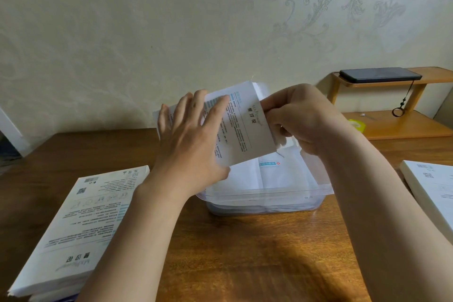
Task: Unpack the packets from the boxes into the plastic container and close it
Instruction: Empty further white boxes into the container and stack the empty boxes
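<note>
A white box (245, 122) with printed text is held tilted above the clear plastic container (264, 200) at the table's middle. My left hand (191, 140) holds the box's left side, fingers spread over its face and thumb underneath. My right hand (299, 117) pinches the box's right end, fingers curled at the opening. White packets (277, 174) lie inside the container, which has no lid on it.
A stack of white boxes (81, 223) lies at the left on the wooden table (245, 252). Another white box (431, 191) sits at the right edge. A small wooden shelf (402, 127) with a black phone (380, 75) stands at the back right.
</note>
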A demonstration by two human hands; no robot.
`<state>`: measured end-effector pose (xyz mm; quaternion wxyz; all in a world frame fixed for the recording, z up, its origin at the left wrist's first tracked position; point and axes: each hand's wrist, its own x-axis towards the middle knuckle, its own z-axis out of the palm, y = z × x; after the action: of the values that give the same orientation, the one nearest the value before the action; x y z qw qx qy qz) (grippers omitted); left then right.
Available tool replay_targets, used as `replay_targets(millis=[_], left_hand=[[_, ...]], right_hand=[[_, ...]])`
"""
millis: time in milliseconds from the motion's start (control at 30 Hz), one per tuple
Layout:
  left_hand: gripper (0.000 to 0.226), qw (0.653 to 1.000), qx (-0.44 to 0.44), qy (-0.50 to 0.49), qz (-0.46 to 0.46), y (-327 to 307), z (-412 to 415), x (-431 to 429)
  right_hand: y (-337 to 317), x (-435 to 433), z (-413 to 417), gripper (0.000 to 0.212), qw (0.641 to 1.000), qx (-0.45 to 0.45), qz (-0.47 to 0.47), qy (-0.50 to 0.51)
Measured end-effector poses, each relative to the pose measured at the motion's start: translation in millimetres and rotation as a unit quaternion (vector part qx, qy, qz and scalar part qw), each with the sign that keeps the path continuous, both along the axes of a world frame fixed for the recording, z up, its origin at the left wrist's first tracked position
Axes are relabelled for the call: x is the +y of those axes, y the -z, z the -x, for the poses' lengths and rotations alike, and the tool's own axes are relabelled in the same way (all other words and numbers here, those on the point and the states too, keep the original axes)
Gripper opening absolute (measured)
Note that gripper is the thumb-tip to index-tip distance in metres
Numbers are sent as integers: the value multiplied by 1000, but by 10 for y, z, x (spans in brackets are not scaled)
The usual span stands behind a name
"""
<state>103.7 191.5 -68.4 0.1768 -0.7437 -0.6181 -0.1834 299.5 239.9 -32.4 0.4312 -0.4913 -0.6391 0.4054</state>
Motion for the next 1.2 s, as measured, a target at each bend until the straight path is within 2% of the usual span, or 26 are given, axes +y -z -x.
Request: replay_targets(millis=[67, 200, 333, 567, 700, 733, 867, 1000, 1100, 1200], left_hand=[[126, 1000, -6, -6, 2, -10, 41, 3], [125, 1000, -1, -1, 4, -7, 38, 10], [123, 1000, 2, 0, 1, 5, 41, 14], [125, 1000, -6, -12, 12, 17, 84, 33], [124, 999, -18, -28, 6, 15, 145, 40], [123, 999, -22, -31, 3, 14, 162, 39], [118, 998, -43, -45, -5, 6, 221, 42], [117, 997, -53, -61, 10, 9, 274, 47], [117, 995, -61, -77, 13, 10, 308, 43], [118, 994, -66, -79, 21, 12, 330, 50]], right_hand=[[-9, 14, -35, 14, 1000, 0, -14, 10], [41, 68, -56, 26, 1000, -1, 11, 27], [55, 94, -43, 7, 999, -18, 25, 34], [-1, 103, -67, 25, 991, 73, 23, 108], [-107, 33, -187, 13, 983, 129, -17, 126], [-109, 34, -228, 15, 982, 139, -27, 127], [-122, 47, -319, 24, 980, 171, -65, 78], [-157, 28, -359, 46, 967, 254, -36, 0], [-113, 62, -394, 38, 967, 230, -111, -7], [-70, 130, -437, 24, 962, 136, -225, 71]])
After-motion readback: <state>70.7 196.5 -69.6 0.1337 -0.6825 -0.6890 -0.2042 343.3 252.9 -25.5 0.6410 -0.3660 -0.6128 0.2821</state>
